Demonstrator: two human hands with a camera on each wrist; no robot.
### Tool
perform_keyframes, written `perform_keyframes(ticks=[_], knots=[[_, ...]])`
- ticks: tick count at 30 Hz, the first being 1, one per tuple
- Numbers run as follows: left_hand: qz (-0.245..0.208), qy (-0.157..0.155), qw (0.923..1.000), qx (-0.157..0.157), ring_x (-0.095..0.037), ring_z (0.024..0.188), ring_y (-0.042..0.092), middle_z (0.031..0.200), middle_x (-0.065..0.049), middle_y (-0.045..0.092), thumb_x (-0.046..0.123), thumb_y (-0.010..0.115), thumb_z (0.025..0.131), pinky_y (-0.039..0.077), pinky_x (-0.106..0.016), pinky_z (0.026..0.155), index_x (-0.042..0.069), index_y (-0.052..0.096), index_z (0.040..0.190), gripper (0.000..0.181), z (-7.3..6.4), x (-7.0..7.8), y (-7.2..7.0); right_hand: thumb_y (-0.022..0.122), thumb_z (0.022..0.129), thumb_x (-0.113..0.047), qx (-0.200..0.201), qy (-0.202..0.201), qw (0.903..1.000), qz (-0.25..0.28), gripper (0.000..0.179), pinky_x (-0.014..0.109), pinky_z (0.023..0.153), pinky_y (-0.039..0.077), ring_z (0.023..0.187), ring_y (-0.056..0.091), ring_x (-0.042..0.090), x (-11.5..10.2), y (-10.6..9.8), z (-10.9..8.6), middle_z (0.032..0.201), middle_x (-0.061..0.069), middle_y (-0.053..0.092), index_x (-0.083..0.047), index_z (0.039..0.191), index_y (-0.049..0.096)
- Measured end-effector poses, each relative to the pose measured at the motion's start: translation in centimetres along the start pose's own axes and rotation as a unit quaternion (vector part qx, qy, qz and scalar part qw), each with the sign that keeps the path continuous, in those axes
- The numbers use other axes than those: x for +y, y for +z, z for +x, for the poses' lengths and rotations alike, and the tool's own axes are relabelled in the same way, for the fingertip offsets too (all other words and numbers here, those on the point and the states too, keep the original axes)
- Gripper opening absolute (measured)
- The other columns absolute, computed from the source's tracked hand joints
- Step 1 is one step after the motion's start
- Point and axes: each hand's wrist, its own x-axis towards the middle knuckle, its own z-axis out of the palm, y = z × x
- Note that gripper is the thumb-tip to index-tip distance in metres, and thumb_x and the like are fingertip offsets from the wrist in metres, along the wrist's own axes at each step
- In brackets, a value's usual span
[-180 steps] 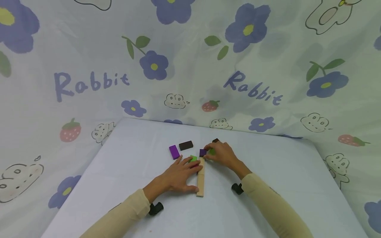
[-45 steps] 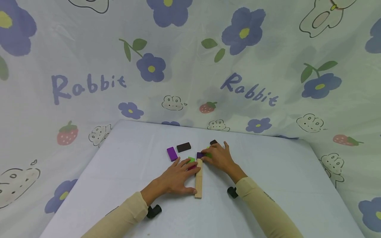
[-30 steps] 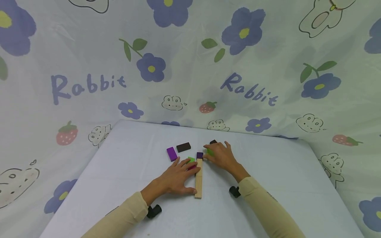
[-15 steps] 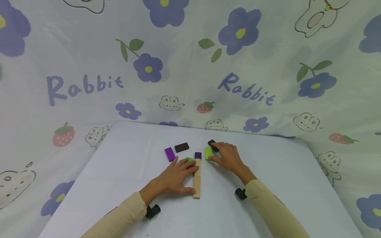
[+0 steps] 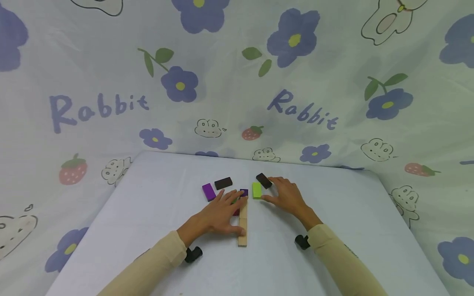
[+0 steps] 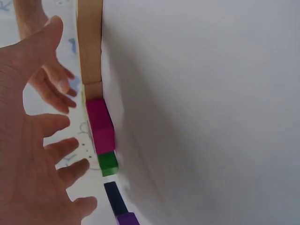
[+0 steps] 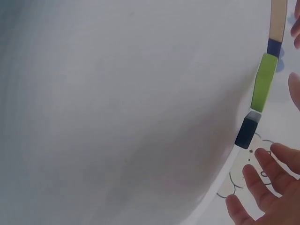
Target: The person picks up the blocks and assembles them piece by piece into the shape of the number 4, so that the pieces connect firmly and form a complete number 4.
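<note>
My left hand spreads over a line of plain wooden blocks, its thumb low beside them and its fingertips by the dark purple block at the far end. Along the line's left side are a magenta block and a green block, mostly hidden under the fingers in the head view. To the right, my right hand has its fingers parted and holds nothing. Its thumb is near a lime green block, its fingertips near a dark brown block.
Left of the line lie a bright purple block and another dark brown block. All sit on a white-covered table. Behind it hangs a printed cloth. Black wrist devices show by both sleeves.
My right hand has let go of the dark purple block and moved right, uncovering the lime and dark brown blocks. My left hand has shifted forward, its fingertips reaching the dark purple block.
</note>
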Motion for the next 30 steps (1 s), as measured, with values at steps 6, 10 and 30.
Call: perform_keyframes(ticks=[6,10,30], knots=[[-0.002,-0.008,0.9998,-0.015,-0.031,0.153,0.019,0.167,-0.009,0.020,0.081,0.057,0.081,0.009,-0.057,0.122,0.013,0.025,0.162,0.110,0.8,-0.5,-0.1,0.077,0.081,-0.060,-0.007,0.027,0.9996,0.005,0.089,0.058,0.104,0.045,0.129,0.053,0.039,-0.1,0.3,0.2,0.143,0.020,0.055,-0.004,0.145,0.052],[-0.001,-0.015,0.9996,-0.022,-0.031,0.152,0.021,0.168,-0.008,0.020,0.081,0.058,0.080,0.008,-0.058,0.122,0.012,0.026,0.161,0.112,0.9,-0.7,0.0,0.079,0.080,-0.059,-0.003,0.041,0.9989,0.023,0.089,0.057,0.104,0.045,0.128,0.054,0.039,-0.5,0.6,0.2,0.142,0.020,0.055,-0.004,0.144,0.052],[-0.010,-0.013,0.9997,-0.016,-0.030,0.150,0.027,0.166,-0.009,0.024,0.079,0.062,0.079,0.011,-0.060,0.121,0.010,0.031,0.159,0.110,1.1,-0.8,0.2,0.080,0.084,-0.050,0.006,0.093,0.9915,0.091,0.074,0.042,0.088,0.054,0.097,0.058,0.024,-3.2,2.0,1.0,0.117,0.013,0.059,-0.001,0.135,0.057]])
